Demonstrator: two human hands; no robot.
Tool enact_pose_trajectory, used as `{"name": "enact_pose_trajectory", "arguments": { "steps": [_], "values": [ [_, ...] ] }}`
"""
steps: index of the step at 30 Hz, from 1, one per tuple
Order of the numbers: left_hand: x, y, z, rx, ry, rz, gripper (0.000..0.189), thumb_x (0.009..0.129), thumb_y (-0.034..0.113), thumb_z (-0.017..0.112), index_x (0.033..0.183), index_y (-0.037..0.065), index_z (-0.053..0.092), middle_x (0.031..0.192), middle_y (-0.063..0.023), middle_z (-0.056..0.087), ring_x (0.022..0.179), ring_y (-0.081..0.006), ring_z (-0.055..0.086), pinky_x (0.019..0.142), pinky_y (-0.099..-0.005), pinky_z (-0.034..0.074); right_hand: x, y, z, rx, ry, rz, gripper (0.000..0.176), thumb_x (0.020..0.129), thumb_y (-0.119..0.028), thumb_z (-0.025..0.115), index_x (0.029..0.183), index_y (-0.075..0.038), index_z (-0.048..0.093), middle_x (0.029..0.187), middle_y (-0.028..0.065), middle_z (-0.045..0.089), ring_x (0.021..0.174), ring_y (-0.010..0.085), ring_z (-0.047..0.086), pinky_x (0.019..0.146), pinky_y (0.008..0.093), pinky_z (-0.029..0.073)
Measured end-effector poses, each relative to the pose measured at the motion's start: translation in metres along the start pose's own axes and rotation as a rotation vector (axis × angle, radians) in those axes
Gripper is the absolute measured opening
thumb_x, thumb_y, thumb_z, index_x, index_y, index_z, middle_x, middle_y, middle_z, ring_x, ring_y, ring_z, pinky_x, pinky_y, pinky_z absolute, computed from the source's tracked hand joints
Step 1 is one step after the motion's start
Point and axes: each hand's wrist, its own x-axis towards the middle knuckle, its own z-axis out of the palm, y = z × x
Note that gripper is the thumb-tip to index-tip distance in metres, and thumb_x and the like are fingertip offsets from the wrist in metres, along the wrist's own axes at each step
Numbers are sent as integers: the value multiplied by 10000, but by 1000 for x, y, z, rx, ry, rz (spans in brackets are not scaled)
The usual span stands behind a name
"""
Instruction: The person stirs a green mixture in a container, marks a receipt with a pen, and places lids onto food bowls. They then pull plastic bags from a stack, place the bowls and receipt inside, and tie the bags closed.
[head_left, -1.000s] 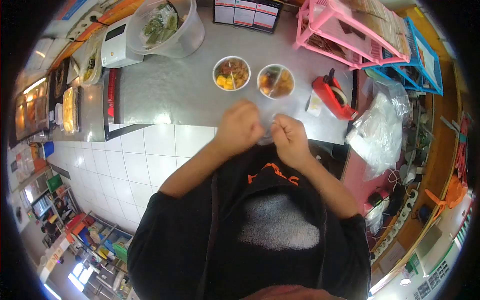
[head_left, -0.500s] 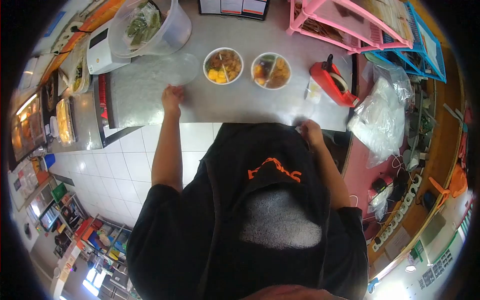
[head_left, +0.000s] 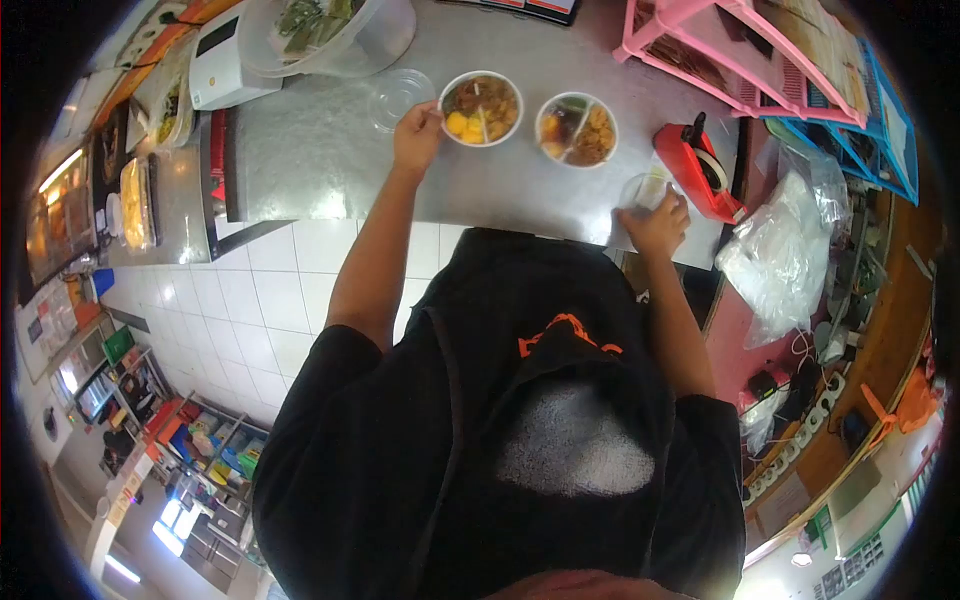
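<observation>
Two round white bowls of divided food stand on the steel table (head_left: 320, 180). My left hand (head_left: 416, 138) touches the left rim of the left bowl (head_left: 481, 108), its fingers drawn together. A clear round lid (head_left: 401, 98) lies just behind that hand. The right bowl (head_left: 576, 130) stands apart from both hands. Near the table's front edge, my right hand (head_left: 657, 224) has its fingers spread beside a small clear piece (head_left: 640, 190), which may be another lid. A red tape dispenser (head_left: 692, 172) sits just beyond it.
A clear tub (head_left: 375, 40) with green packets and a white device (head_left: 222, 62) stand at the back left. Pink (head_left: 745, 95) and blue racks (head_left: 895, 160) are at the back right. Plastic bags (head_left: 780, 245) lie at the right.
My left hand has moved right to the left bowl. My right hand has come up over the table edge toward the dispenser, its fingers now apart. The whole view has shifted.
</observation>
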Motion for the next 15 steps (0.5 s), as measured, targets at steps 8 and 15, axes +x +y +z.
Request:
{"name": "enact_pose_trajectory", "arguments": {
  "steps": [8,15],
  "values": [
    [-50,-28,-12,-78,-101,-233,73,923,145,584,947,76,587,783,-27,635,683,-107,588,590,-245,446,0,-9,-14,1,-68,110,1220,540,-406,888,1500,-180,170,1472,248,225,1342,431,256,1045,577,323],
    [-137,-36,-45,-150,-120,-401,84,941,152,541,937,80,583,835,-27,643,710,-120,592,627,-254,454,-26,-42,-52,392,-10,-568,1200,564,-364,878,1454,41,182,1446,264,268,1336,438,270,1129,498,214]
  ]
}}
